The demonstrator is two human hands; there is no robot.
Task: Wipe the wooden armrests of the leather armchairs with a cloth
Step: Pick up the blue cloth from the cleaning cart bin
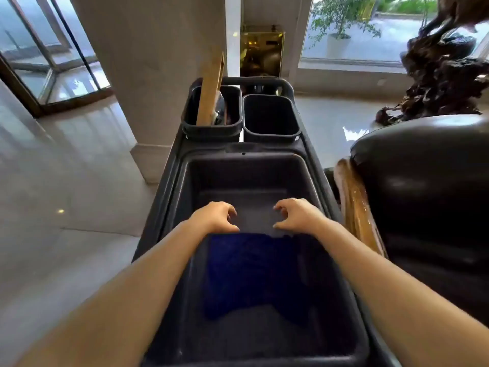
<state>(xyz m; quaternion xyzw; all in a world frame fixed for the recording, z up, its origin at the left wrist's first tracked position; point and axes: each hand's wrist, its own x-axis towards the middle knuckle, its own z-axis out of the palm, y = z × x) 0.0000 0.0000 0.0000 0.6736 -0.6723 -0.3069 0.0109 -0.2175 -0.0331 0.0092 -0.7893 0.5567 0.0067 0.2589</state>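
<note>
A blue cloth lies spread in the big dark tray of a cleaning cart right in front of me. My left hand and my right hand hover side by side over the cloth's far edge, fingers curled and apart, thumbs close to its corners. Neither hand visibly grips it. A dark leather armchair stands right of the cart, its glossy wooden armrest running alongside the cart's edge.
Two small dark bins sit at the cart's far end; the left bin holds a wooden board, the right bin looks empty. A stone pillar rises behind on the left. A dark root sculpture stands far right on the polished floor.
</note>
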